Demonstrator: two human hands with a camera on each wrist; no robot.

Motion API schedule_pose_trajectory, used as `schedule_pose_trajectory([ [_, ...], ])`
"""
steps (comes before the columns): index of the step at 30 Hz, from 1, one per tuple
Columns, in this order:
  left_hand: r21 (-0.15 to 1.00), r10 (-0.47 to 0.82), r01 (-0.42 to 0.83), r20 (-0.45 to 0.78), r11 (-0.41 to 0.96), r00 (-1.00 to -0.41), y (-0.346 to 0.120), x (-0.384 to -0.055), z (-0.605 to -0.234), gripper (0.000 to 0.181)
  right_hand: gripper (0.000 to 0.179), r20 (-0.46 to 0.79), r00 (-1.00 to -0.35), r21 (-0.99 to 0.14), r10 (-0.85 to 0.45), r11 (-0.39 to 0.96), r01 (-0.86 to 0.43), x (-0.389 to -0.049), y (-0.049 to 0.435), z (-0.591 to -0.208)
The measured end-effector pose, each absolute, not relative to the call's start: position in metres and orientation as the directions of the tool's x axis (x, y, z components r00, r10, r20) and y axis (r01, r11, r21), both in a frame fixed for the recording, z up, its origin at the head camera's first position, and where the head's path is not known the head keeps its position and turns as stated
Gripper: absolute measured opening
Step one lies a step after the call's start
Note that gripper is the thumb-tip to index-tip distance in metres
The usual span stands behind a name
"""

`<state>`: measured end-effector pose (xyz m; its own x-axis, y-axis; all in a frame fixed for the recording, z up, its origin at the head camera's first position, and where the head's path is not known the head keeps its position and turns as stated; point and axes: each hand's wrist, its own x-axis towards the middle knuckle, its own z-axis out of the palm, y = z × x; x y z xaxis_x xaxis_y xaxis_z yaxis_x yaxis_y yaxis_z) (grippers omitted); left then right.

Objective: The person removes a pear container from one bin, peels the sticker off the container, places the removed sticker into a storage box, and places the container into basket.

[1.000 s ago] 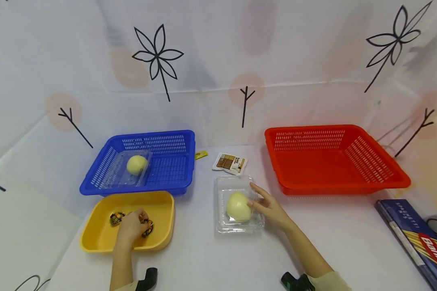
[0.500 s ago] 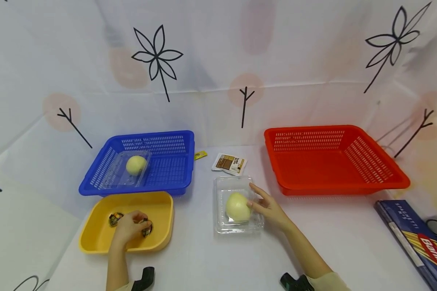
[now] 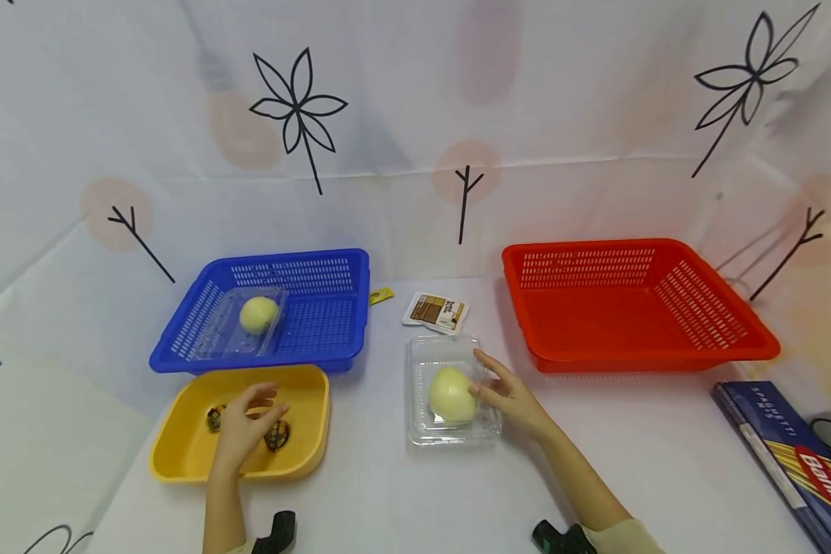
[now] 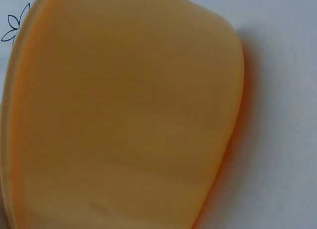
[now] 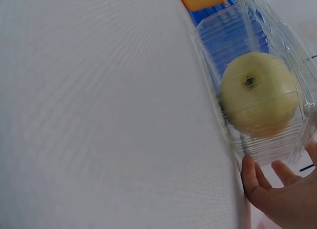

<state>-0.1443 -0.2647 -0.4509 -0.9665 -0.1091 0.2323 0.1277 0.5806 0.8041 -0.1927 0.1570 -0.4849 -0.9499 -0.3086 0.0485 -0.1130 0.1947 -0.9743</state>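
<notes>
In the head view my left hand (image 3: 244, 432) hovers over a yellow basin (image 3: 173, 454), thumb and fingers parted, holding nothing. Two small dark wrapped pieces with orange and green print lie in the basin; one wrapped piece (image 3: 277, 435) is beside my thumb, the other wrapped piece (image 3: 215, 418) is partly behind the hand. The basin's outer wall (image 4: 129, 100) fills the left wrist view. With spread fingers my right hand (image 3: 515, 400) touches the right side of a clear plastic box (image 3: 425, 427). Inside sits a round pale yellow-green fruit (image 5: 259, 95), its stem hollow showing.
Behind the basin stands a blue basket (image 3: 318, 308) with another clear box and a pale fruit (image 3: 258, 315). A red basket (image 3: 609, 315) is at the back right. Two packets, one white-brown (image 3: 438, 312), one small yellow (image 3: 381, 295), lie between. A blue spaghetti box (image 3: 789, 454) lies far right.
My left hand has let go of the wrapped piece at its thumb and lifted slightly, its fingers parting. The piece stays in the basin. My right hand has kept its place on the box.
</notes>
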Motion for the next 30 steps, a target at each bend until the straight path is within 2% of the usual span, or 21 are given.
schedule_pose_trajectory([
  [3,0.862,-0.132,0.171,0.263,0.477,-0.956,-0.260,-0.142,-0.449,0.037,0.064,0.045,-0.950,-0.974,-0.310,0.199,-0.111,-0.193,0.157,-0.485],
  [7,0.934,-0.102,0.305,0.327,0.184,-0.940,-0.246,-0.138,-0.447,0.035,0.064,0.047,-0.949,-0.974,-0.312,0.198,-0.113,-0.194,0.156,-0.485],
  [10,0.913,-0.041,0.405,0.403,-0.055,-0.914,-0.229,-0.137,-0.445,0.036,0.064,0.056,-0.947,-0.974,-0.315,0.192,-0.121,-0.193,0.156,-0.484],
  [13,0.887,0.032,0.431,0.442,-0.167,-0.897,-0.212,-0.137,-0.443,0.037,0.063,0.058,-0.947,-0.975,-0.315,0.186,-0.122,-0.192,0.156,-0.483],
  [16,0.896,0.108,0.401,0.425,-0.189,-0.899,-0.194,-0.139,-0.441,0.040,0.063,0.056,-0.949,-0.976,-0.310,0.183,-0.117,-0.191,0.156,-0.483],
  [19,0.927,0.166,0.343,0.366,-0.155,-0.916,-0.175,-0.141,-0.442,0.044,0.063,0.056,-0.950,-0.976,-0.307,0.182,-0.116,-0.190,0.156,-0.482],
  [25,0.980,0.149,0.189,0.196,-0.062,-0.969,-0.134,-0.147,-0.451,0.055,0.063,0.071,-0.951,-0.977,-0.302,0.172,-0.128,-0.191,0.157,-0.483],
  [30,0.996,0.147,0.084,0.080,0.025,-0.986,-0.108,-0.152,-0.467,0.065,0.063,0.106,-0.945,-0.979,-0.308,0.135,-0.154,-0.191,0.156,-0.485],
])
